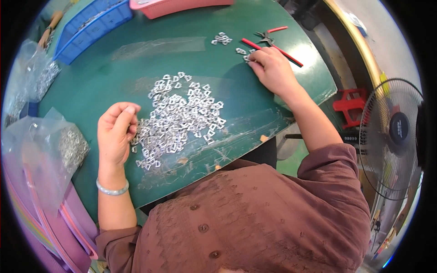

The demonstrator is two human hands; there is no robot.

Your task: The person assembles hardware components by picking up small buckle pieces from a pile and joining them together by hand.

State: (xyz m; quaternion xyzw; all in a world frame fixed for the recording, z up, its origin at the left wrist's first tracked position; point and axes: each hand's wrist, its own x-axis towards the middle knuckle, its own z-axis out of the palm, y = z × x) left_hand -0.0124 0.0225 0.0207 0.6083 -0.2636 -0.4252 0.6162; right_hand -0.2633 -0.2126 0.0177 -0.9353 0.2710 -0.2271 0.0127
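A spread pile of small silvery metal frames [182, 111] lies on the green table [104, 77]. At the pile's left edge is my left hand [117, 129], its thumb pressed against curled fingers; whatever may be between them is hidden. My right hand [273, 68] is lowered to the table at the upper right, closed with its fingertips on a small metal frame [246, 58] in a little group. Just beyond that hand lie pliers [268, 40] with red handles. A separate small cluster of frames [221, 38] sits to its left.
A blue bin [93, 29] and a pink tray [182, 7] stand along the far side. Plastic bags of metal parts [73, 148] are at the left. Beyond the table's right edge are a red stool [350, 107] and a fan [392, 136]. Another person's hand [44, 40] shows far left.
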